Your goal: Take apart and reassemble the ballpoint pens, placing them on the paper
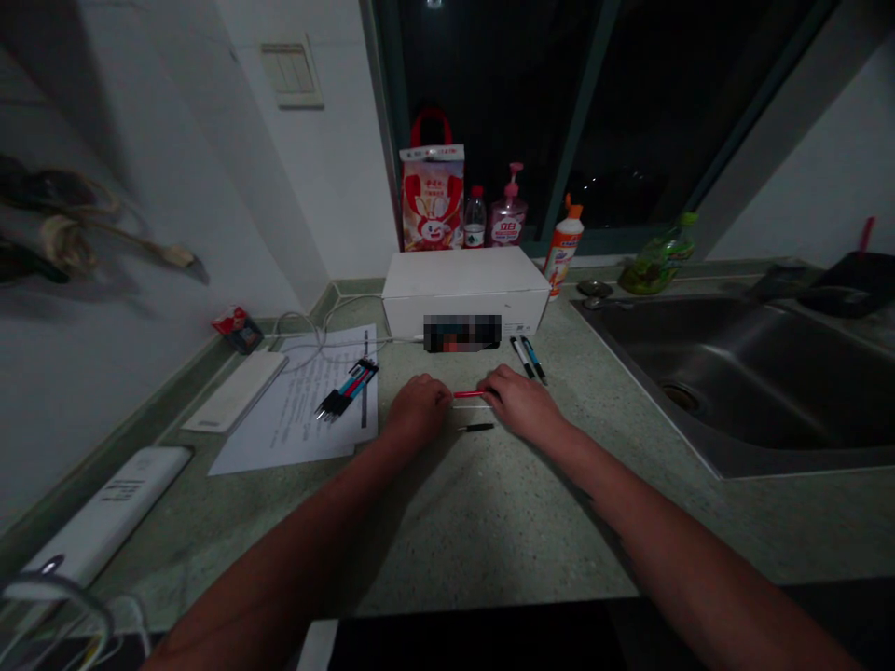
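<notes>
Between my two hands lies a red pen barrel, held level just above the counter. The fingertips of my left hand are pinched at its left end; any small part inside them is hidden. My right hand grips the right end with thumb and fingers. Just below the barrel, a thin white pen refill lies on the counter. Nearer to me is a short black pen grip with a narrow tip pointing left. Beyond my right hand lie a white-and-black pen and a blue-and-black pen.
Several pens lie bunched on printed paper at left, near a white flat box and a power strip. A white carton stands behind, with a blurred dark object before it. A sink is at right.
</notes>
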